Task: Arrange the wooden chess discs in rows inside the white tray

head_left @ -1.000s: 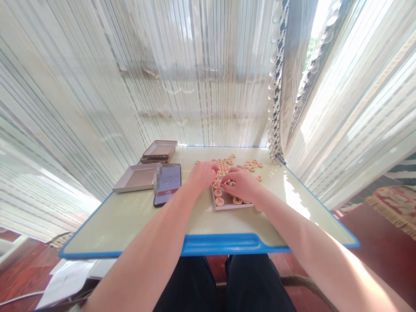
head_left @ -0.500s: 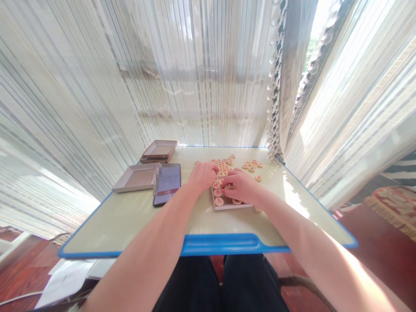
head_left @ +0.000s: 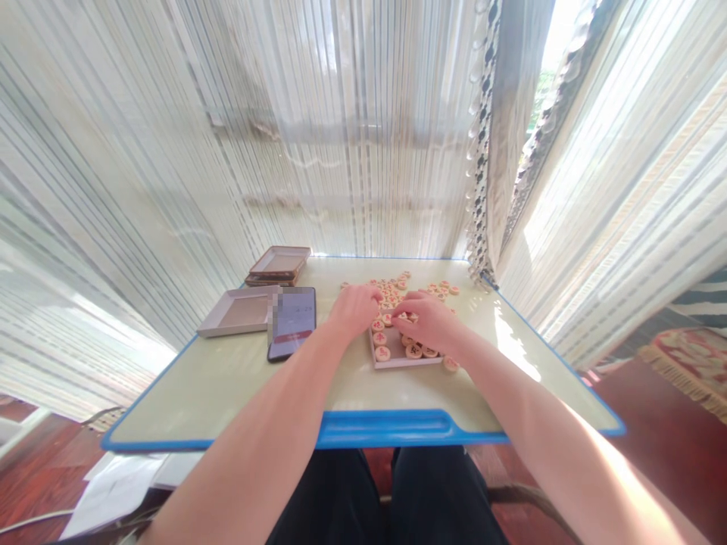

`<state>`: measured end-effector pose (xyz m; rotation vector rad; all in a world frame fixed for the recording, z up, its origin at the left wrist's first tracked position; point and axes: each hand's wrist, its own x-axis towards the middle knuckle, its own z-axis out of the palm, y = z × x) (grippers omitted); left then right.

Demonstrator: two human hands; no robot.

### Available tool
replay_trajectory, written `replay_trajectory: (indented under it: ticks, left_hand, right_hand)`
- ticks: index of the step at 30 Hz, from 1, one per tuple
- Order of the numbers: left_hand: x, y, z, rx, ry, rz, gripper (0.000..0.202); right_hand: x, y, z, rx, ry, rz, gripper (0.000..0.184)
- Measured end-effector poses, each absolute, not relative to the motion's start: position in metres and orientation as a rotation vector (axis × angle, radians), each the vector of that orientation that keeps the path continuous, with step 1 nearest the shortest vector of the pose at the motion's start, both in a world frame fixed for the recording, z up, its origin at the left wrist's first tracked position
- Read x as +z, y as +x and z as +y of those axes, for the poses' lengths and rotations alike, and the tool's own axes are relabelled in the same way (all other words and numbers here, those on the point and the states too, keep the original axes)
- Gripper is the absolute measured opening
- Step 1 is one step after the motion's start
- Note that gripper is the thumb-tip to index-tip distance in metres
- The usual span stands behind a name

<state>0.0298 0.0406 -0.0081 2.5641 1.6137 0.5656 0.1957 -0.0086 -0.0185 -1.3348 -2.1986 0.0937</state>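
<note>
A shallow box [head_left: 397, 364] lies on the table with round Chinese chess pieces in it; red-marked ones [head_left: 380, 338] line its left side and dark-marked ones [head_left: 414, 351] gather at the right. My right hand [head_left: 429, 318] arches over the box, fingers bent and closed at a piece [head_left: 388, 320] near the far left corner. Beside that corner is my left hand [head_left: 355, 309], its fingers curled together; what they hold, if anything, is hidden. Beyond both hands spreads a heap of loose pieces [head_left: 390, 289].
More pieces [head_left: 444, 286] are scattered at the far right, and one [head_left: 450, 364] lies by the box's near right corner. A phone [head_left: 292, 322] overlaps an open tray-like lid [head_left: 232, 328] on the left. Stacked box parts [head_left: 280, 260] stand behind. Curtains [head_left: 352, 189] hang past the blue table edge.
My right hand has shifted slightly right and away from me, uncovering dark-marked pieces in the box and the piece by its near right corner. My left hand is nearly still.
</note>
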Motion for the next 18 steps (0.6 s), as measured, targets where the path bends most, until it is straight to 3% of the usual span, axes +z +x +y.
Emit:
replay_trajectory:
  ticks: [9, 18]
  left_hand:
    - [-0.010, 0.031, 0.037, 0.563, 2.509, 1.660, 0.036]
    - [-0.014, 0.029, 0.036, 0.597, 2.549, 1.625, 0.033]
  right_hand:
    - [-0.021, 0.233, 0.006, -0.158, -1.779, -1.984, 0.027]
    - [-0.028, 0.254, 0.017, -0.057, -1.981, -1.928, 0.028]
